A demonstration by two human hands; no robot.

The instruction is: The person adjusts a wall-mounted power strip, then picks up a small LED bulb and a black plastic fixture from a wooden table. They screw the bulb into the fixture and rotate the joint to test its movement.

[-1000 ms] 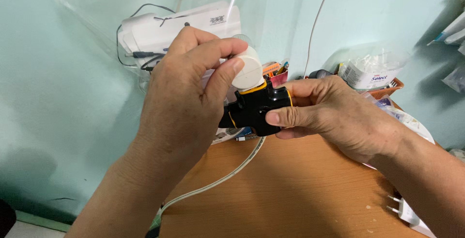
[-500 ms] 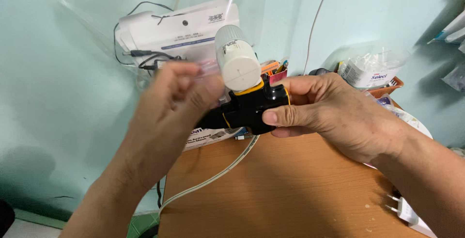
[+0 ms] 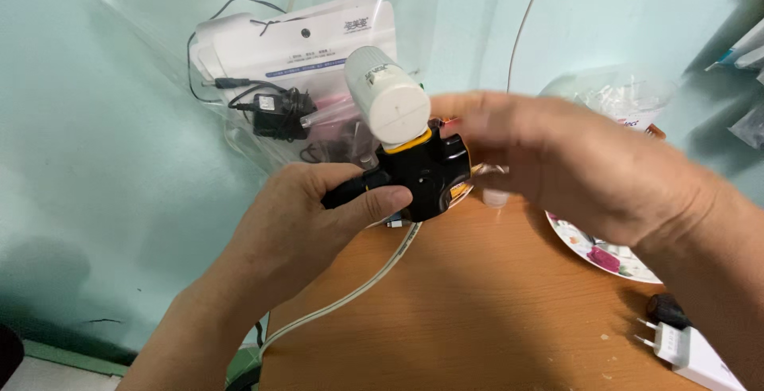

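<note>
Grip has changed over: my left hand (image 3: 318,216) now pinches the black-and-yellow socket adapter (image 3: 426,172) with its white cylinder (image 3: 387,96); my right hand (image 3: 573,168), blurred, has released, fingers loosely open.

Soft, even light fills the scene, bright enough to show colours plainly. The right hand (image 3: 589,172) is smeared by motion blur, while the left hand (image 3: 318,216) stays fairly sharp. Glare streaks the clear plastic bag (image 3: 159,33) on the wall, and faint shadows lie on the desk (image 3: 477,311).
</note>
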